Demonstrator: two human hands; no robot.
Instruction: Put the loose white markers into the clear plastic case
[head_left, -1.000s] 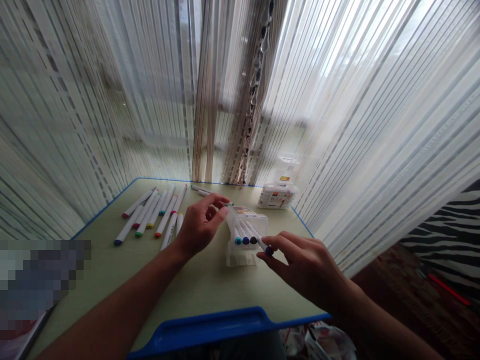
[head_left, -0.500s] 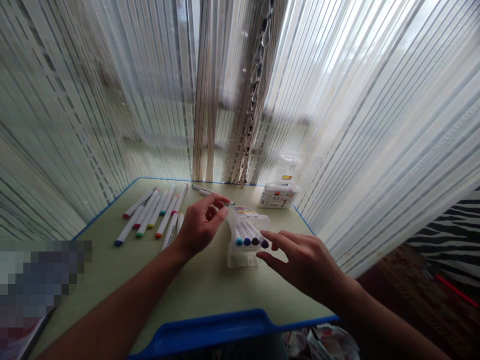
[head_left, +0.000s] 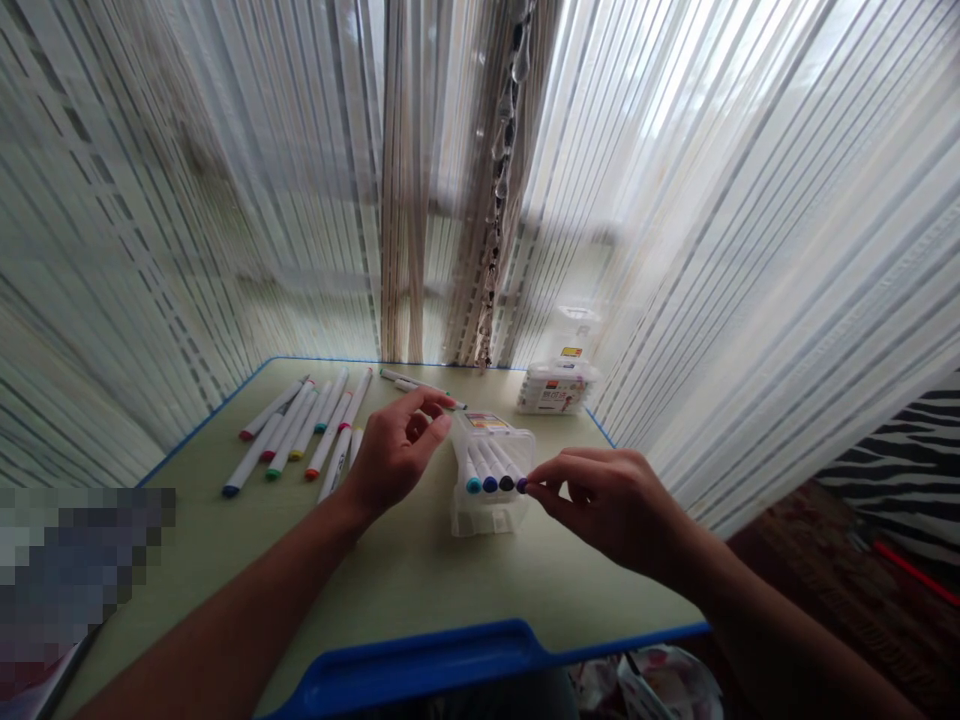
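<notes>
A clear plastic marker case [head_left: 491, 522] stands on the table in front of me. In it lies a row of white markers with their turquoise, blue, black and purple cap ends towards me. Thumb and fingertip of my right hand [head_left: 611, 490] pinch the cap end of the purple marker [head_left: 523, 485], rightmost in the row. My left hand [head_left: 401, 445] hovers at the case's left side, fingers loosely curled, with a gap between thumb and forefinger and nothing visible in it. Left of that hand, several loose white markers [head_left: 289, 430] with coloured caps are spread on the table.
A second clear case [head_left: 556, 390] with a printed label stands at the table's back right. Two more markers [head_left: 420, 385] lie near the back edge. The table [head_left: 450, 590] has a blue rim [head_left: 420, 645]; string curtains [head_left: 315, 200] hang around it.
My right thumb and fingers, spread apart beside the case before, have closed on the purple marker's end. My left hand has hardly moved. The view has shifted slightly.
</notes>
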